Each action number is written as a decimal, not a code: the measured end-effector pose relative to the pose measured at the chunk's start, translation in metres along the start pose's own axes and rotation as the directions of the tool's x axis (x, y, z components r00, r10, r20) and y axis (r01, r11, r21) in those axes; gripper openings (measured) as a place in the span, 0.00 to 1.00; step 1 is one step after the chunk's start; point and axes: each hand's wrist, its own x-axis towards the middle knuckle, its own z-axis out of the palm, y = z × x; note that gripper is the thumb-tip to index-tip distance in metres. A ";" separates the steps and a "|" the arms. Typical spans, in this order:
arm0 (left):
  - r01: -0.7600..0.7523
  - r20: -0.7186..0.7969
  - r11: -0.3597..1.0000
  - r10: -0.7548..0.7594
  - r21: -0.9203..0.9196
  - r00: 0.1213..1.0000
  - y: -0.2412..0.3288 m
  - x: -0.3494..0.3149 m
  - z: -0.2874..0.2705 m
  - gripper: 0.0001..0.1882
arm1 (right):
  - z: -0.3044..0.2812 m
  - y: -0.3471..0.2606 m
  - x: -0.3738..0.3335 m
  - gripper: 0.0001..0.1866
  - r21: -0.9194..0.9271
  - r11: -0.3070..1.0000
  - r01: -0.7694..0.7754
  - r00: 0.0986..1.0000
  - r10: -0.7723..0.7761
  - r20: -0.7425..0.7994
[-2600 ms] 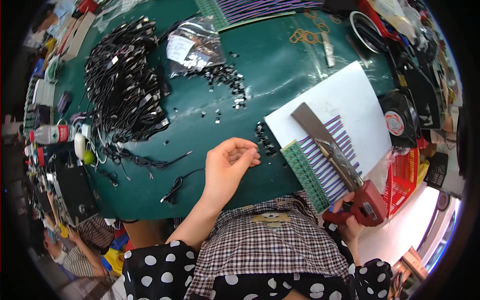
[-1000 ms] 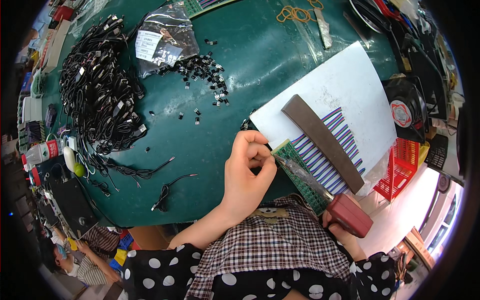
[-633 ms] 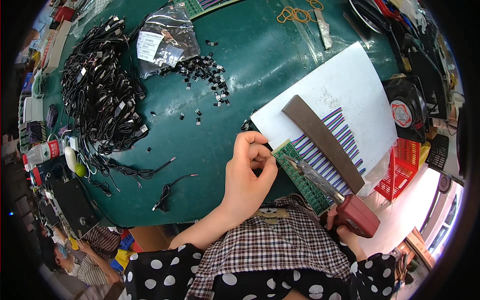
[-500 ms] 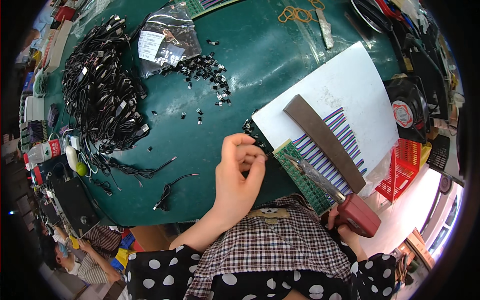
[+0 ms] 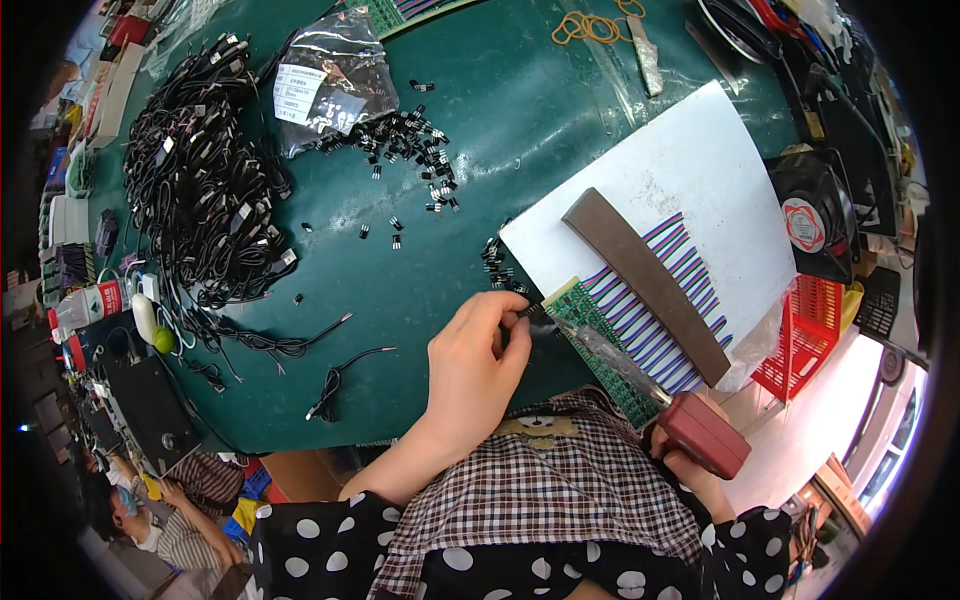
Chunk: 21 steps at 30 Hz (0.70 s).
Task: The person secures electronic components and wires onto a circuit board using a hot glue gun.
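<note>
My left hand (image 5: 475, 355) is closed in a pinch beside the green circuit board (image 5: 600, 355), with a small black electronic component (image 5: 532, 309) with metal legs at its fingertips, partly hidden. My right hand (image 5: 685, 470) grips a dark red soldering gun (image 5: 705, 435) by its body. The gun's wrapped shaft runs up and left over the board, and its tip ends close to the left fingertips. From the board, striped ribbon wires (image 5: 690, 285) fan out under a brown bar (image 5: 645, 280) on a white sheet (image 5: 690, 150).
Loose black components (image 5: 425, 150) spill from a clear bag (image 5: 335, 85) on the green mat. A heap of black cables (image 5: 205, 180) lies at the left. A fan (image 5: 815, 215) and a red basket (image 5: 800, 330) stand at the right; rubber bands (image 5: 590, 28) lie at the back.
My left hand has dipped slightly toward me, its fingers now pinched at the component by the board's corner. The soldering gun has shifted a little left and down.
</note>
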 end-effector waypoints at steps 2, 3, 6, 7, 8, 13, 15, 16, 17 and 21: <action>-0.102 -0.091 0.983 0.117 0.150 0.989 0.000 0.003 0.003 0.11 | -0.006 -0.008 0.005 0.31 0.079 0.990 -0.112 0.993 0.109 0.042; -0.108 -0.080 0.985 0.120 0.133 0.990 0.001 0.006 0.004 0.11 | -0.006 -0.018 0.005 0.34 0.125 0.966 -0.228 0.973 0.222 0.057; -0.133 -0.057 0.976 0.144 0.172 0.988 0.001 0.011 0.007 0.12 | -0.011 -0.023 -0.004 0.35 0.158 0.975 -0.157 0.987 0.160 -0.003; -0.147 -0.058 0.971 0.161 0.188 0.985 0.002 0.012 0.007 0.12 | -0.014 -0.023 -0.009 0.35 0.159 0.979 -0.129 0.991 0.132 -0.005; -0.174 -0.049 0.965 0.187 0.196 0.981 0.004 0.013 0.009 0.11 | -0.016 -0.024 -0.017 0.35 0.154 0.982 -0.109 0.992 0.116 -0.037; -0.160 -0.022 0.944 0.174 0.287 0.985 0.004 0.011 0.008 0.06 | -0.027 -0.025 -0.032 0.33 0.068 0.993 0.099 0.982 -0.086 -0.169; -0.253 0.003 0.858 0.282 0.448 0.959 -0.001 0.010 0.004 0.05 | -0.026 -0.023 -0.017 0.32 -0.156 0.914 0.374 0.843 -0.405 -0.353; -0.318 0.039 0.810 0.345 0.493 0.938 -0.004 0.011 0.001 0.05 | -0.035 -0.023 -0.016 0.31 -0.226 0.854 0.469 0.741 -0.520 -0.425; -0.368 0.068 0.753 0.399 0.545 0.915 -0.007 0.011 -0.002 0.05 | -0.044 -0.025 -0.015 0.30 -0.292 0.781 0.552 0.626 -0.619 -0.473; -0.380 0.044 0.735 0.432 0.562 0.901 -0.012 0.008 -0.005 0.04 | -0.077 -0.043 0.022 0.18 -0.394 0.620 0.678 0.355 -0.747 -0.563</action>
